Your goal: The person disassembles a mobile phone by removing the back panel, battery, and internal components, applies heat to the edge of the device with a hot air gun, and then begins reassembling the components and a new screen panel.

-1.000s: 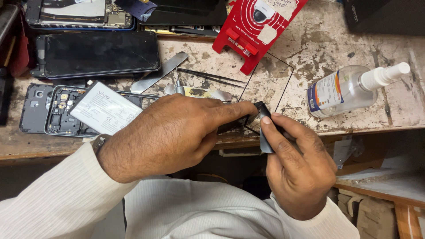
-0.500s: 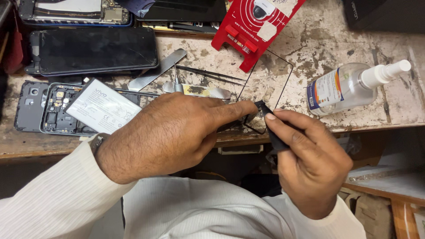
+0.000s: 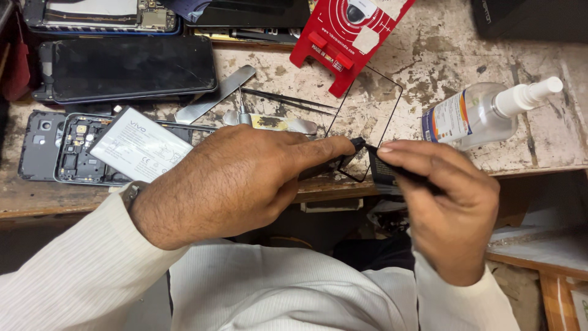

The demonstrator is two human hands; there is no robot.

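Thin black strip [image 3: 392, 171] pinched in right hand [image 3: 450, 211] fingers, left hand [image 3: 233, 181] fingers pressing glossy glass panel [image 3: 367, 116], pitted worktop [image 3: 441, 55]
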